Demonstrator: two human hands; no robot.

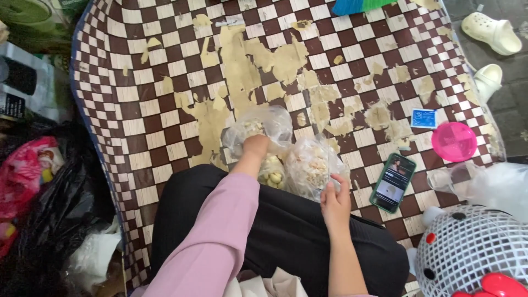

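Reaching into a clear plastic bag (263, 127) of pale peeled cloves, the left hand (256, 146) is buried to the wrist, so whether its fingers are wide or closed cannot be told. The right hand (335, 204) pinches the edge of a second bag (313, 162) just beside it. Both bags sit near the checkered mat's (137, 126) near edge, a phone (392, 182) and pink lid (454, 141) toward the mat's right edge.

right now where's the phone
In the head view the phone lies on the checkered mat, right of the right hand, below the pink lid.
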